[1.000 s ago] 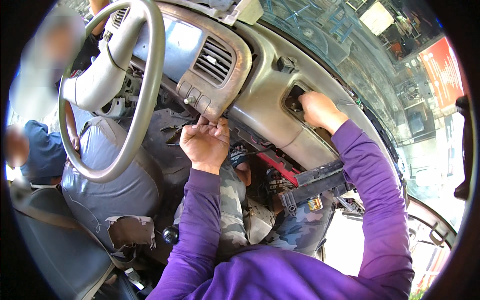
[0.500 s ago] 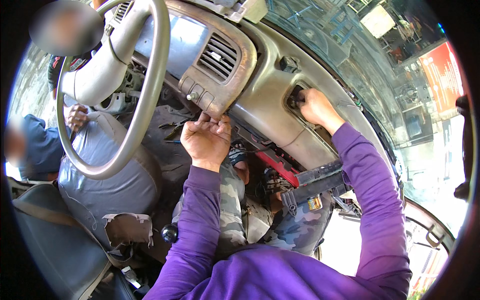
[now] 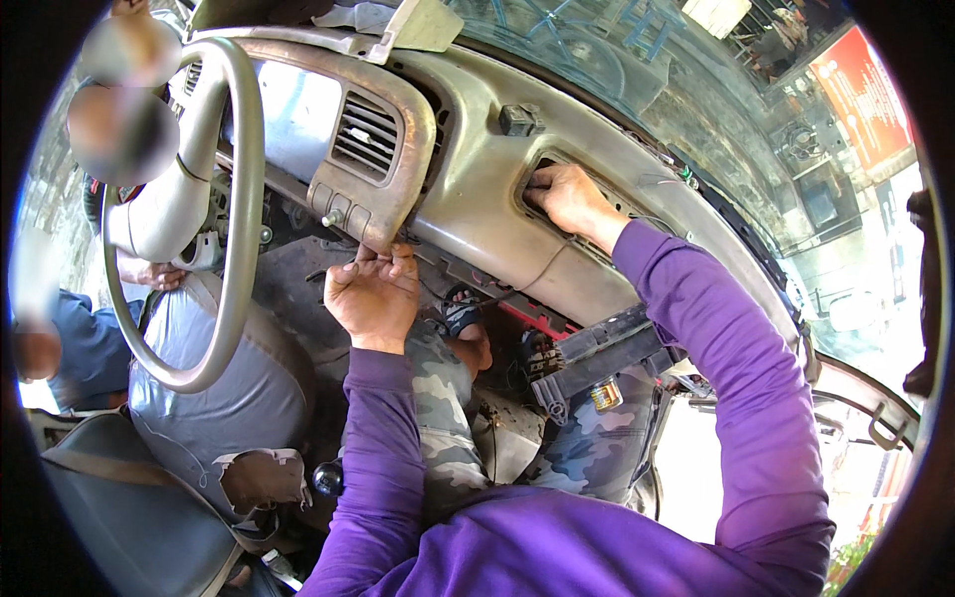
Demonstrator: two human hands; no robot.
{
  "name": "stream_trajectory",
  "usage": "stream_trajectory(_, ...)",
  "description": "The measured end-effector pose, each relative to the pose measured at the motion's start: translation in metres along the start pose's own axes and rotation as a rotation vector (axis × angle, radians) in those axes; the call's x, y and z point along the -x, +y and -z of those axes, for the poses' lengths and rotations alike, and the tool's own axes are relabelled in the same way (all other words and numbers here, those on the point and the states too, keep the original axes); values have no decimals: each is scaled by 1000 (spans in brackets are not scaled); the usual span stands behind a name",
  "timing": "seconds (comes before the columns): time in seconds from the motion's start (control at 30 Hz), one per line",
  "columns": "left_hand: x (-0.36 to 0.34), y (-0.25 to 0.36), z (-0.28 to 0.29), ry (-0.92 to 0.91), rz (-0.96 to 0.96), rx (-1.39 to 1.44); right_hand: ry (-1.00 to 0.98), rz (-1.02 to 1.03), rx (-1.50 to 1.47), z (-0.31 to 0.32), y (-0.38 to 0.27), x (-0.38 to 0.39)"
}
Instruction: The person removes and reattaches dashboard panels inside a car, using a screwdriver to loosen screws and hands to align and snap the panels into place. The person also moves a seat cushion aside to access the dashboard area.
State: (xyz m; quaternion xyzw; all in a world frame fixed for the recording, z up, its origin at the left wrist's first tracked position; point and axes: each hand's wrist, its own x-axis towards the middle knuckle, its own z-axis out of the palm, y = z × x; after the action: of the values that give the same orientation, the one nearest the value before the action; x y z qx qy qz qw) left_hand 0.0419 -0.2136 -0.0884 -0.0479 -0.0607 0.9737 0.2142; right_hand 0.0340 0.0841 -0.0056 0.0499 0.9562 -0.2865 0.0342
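My left hand (image 3: 372,300) is raised under the lower corner of the worn dashboard trim panel (image 3: 398,214). Its bent fingertips pinch that panel's bottom edge. Further right, my right hand (image 3: 575,203) reaches into a rectangular opening (image 3: 525,207) in the beige dashboard (image 3: 477,189). Its fingers are curled inward, and whatever they grip is hidden in the opening. A thin dark wire (image 3: 545,274) hangs down the dashboard's front face below this hand. The trim panel carries an air vent (image 3: 367,136) and a small knob (image 3: 332,217).
The steering wheel (image 3: 249,199) stands at the left, above a grey seat (image 3: 224,348). A person in a blue sleeve (image 3: 90,343) is beyond it. A black plastic tray (image 3: 607,363) juts out below the dashboard. A gear knob (image 3: 327,479) is beside my left forearm.
The view has shifted, so the dashboard sits further left. Both hands stay at the same places on it. The dark wire now shows plainly across the dashboard front.
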Motion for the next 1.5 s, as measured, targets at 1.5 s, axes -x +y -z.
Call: stream_trajectory(1.5,7,-8,-8,267,-159,-328,-241,-105,-390,6,-2,-3)
